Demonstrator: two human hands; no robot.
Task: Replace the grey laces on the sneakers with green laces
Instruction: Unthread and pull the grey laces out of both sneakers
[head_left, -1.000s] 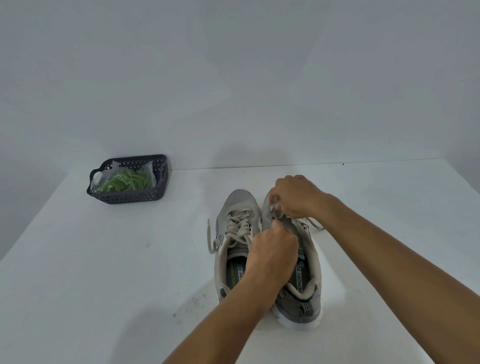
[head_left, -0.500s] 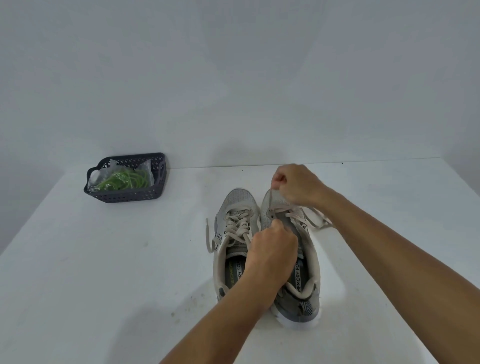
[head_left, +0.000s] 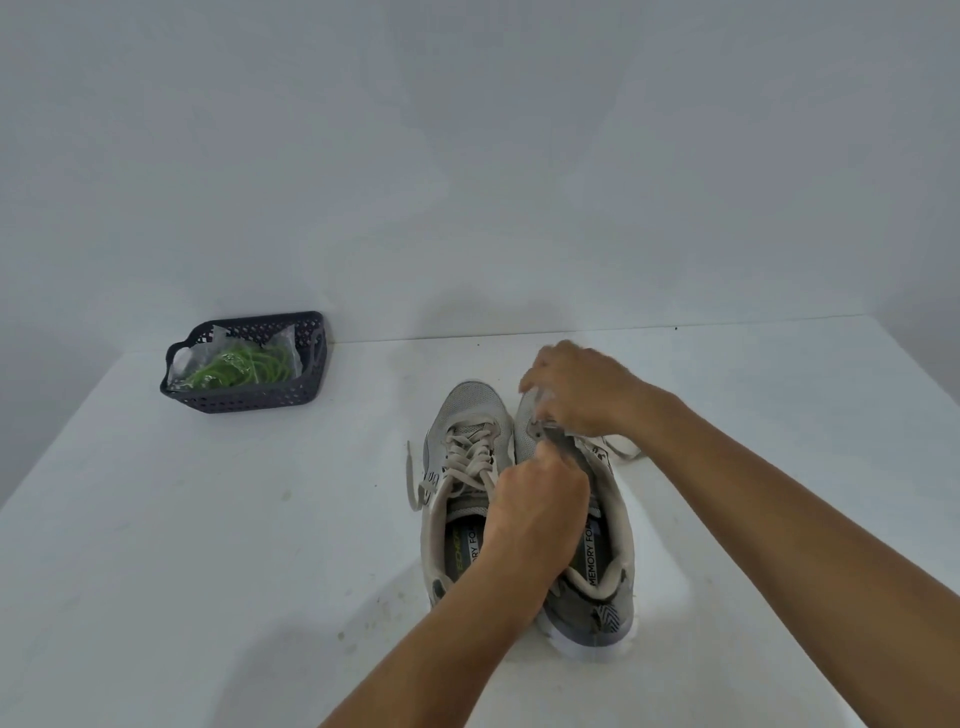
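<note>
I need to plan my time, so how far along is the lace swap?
Early. Nothing finished: left sneaker remains fully laced grey. In hand: both hands, left hand and right hand, unlacing right sneaker. Left: green laces sit bagged in basket.

Two bare forearms, sleeveless as far as visible; left hand (head_left: 540, 499), slightly blurred right hand (head_left: 582, 389).

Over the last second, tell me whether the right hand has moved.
Yes. The right hand rose toward the table's far edge half a second ago, then dropped back over the toe of the right sneaker.
</note>
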